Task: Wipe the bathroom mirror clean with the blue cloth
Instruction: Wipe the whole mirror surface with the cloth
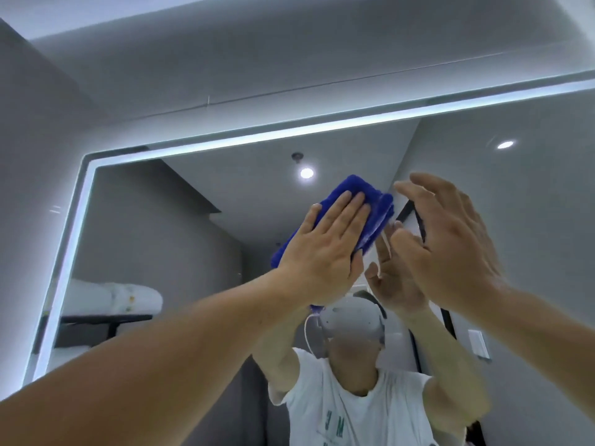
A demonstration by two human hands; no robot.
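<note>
A folded blue cloth (376,217) lies flat against the upper middle of the bathroom mirror (167,233). My left hand (325,252) presses it to the glass with the palm flat and the fingers stretched over it. My right hand (450,239) is raised just to the right of the cloth, fingers apart, holding nothing; whether it touches the glass I cannot tell. The mirror has a lit white strip along its top and left edges.
The mirror reflects a person in a white T-shirt with a headset, both arms raised. Also reflected are a dark shelf with folded white towels (116,297) at the left, ceiling spotlights, and a wall switch (479,344) at the right. Grey wall surrounds the mirror.
</note>
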